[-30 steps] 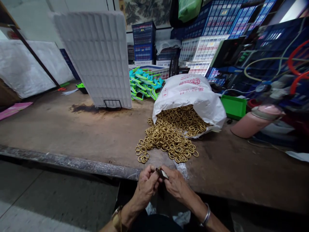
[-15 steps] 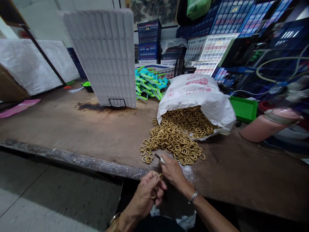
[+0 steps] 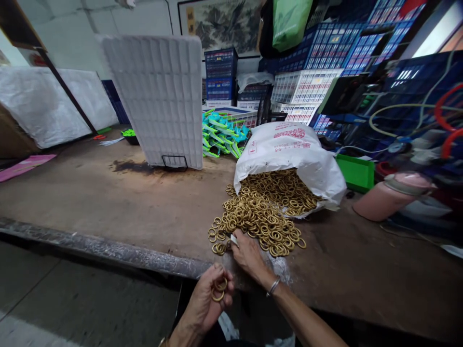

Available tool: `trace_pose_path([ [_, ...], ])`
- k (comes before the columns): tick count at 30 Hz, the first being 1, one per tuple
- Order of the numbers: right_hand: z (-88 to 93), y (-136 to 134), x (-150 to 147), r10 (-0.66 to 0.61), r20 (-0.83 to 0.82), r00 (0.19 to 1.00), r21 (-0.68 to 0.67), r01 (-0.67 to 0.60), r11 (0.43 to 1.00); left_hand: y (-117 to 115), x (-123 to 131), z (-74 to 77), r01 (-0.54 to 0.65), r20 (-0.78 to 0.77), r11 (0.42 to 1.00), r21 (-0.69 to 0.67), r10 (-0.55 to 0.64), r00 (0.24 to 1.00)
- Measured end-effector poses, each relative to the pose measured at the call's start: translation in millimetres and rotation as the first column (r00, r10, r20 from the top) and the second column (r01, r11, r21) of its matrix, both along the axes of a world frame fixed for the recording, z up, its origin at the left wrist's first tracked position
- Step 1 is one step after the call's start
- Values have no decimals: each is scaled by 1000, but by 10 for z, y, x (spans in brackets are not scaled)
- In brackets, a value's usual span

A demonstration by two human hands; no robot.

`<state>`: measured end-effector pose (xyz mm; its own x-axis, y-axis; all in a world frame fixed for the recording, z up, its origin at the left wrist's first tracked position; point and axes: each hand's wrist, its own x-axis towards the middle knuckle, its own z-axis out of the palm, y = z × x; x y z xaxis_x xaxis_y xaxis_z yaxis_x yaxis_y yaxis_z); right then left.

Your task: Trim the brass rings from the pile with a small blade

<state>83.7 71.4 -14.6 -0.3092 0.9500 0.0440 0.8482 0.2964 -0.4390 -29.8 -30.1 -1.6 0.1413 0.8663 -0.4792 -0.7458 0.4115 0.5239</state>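
Worn table [image 3: 119, 202]: my left hand [image 3: 208, 301] fingers close on two rings [image 3: 219, 288]; right hand [image 3: 249, 253], pinching a small tool, reaches the pile [image 3: 258, 221]. Advice: hook one ring only.

Worn workbench [image 3: 119, 197] bears ring pile [image 3: 258, 219], sack [image 3: 292, 152], tray [image 3: 159, 96].

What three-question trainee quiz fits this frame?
1. True or false: the left hand holds brass rings.
2. What does the right hand touch? A) green bin B) ring pile C) pink flask
3. The rings spill from a white ____.

Key: 1 true; 2 B; 3 sack.
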Motion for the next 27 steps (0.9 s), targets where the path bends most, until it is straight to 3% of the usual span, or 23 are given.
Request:
trace_pose_path([
  [4, 82, -135, 124, 15, -323, 946, -51, -34, 998, 57, 52, 0, -51, -113, 998, 43, 55, 992],
  [8, 109, -358, 201, -14, -519, 854, -157, -79, 984, 94, 147, 17, -70, -225, 990, 121, 96, 970],
  [13, 68, -502, 252, -102, -651, 752, -308, -139, 941, 95, 211, -8, -11, -367, 988, 151, 67, 928],
  [19, 119, -503, 285, -117, -665, 738, -353, -173, 919, 99, 216, 53, 41, -596, 984, 172, 71, 800],
  [22, 106, -515, 269, -186, -702, 687, -419, -187, 888, 84, 223, 73, 97, -564, 983, 156, 8, 826],
  [27, -9, -508, 253, -281, -726, 628, -498, -197, 845, 37, 231, 66, 195, -377, 974, 118, -138, 916],
])
